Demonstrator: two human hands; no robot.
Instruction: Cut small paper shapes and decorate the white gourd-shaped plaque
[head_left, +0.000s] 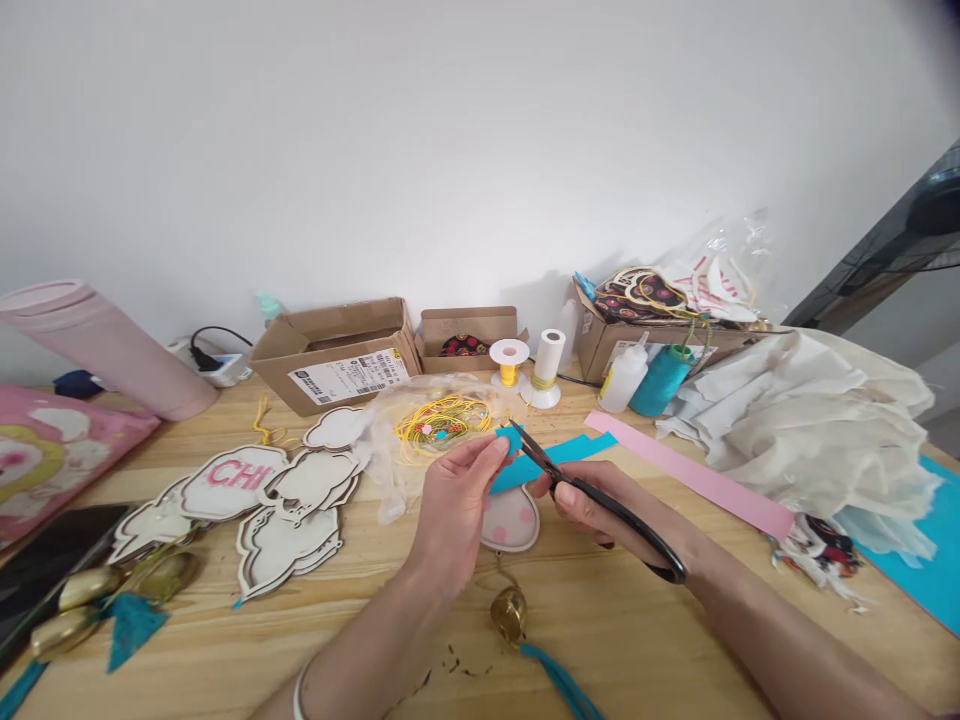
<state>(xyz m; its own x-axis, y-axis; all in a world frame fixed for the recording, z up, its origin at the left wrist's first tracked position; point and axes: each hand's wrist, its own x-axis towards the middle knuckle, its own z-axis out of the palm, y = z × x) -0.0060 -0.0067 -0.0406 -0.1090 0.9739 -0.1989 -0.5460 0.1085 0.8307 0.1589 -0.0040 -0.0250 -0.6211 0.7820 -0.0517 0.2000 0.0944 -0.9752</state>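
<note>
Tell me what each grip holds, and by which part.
The left grip pinches a small blue piece by one side, thumb against fingers; the right grip holds black scissors by the handles.

pink tumbler, far left | white power strip | open cardboard box, left of centre | crumpled pale fabric, right

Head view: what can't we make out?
All in the head view:
Small blue piece: partly hidden by the left hand.
Blue strip: near end hidden behind the left hand.
Left box label: fine print too small to read.
Blue tassel: tip cut off by the bottom edge.
</note>
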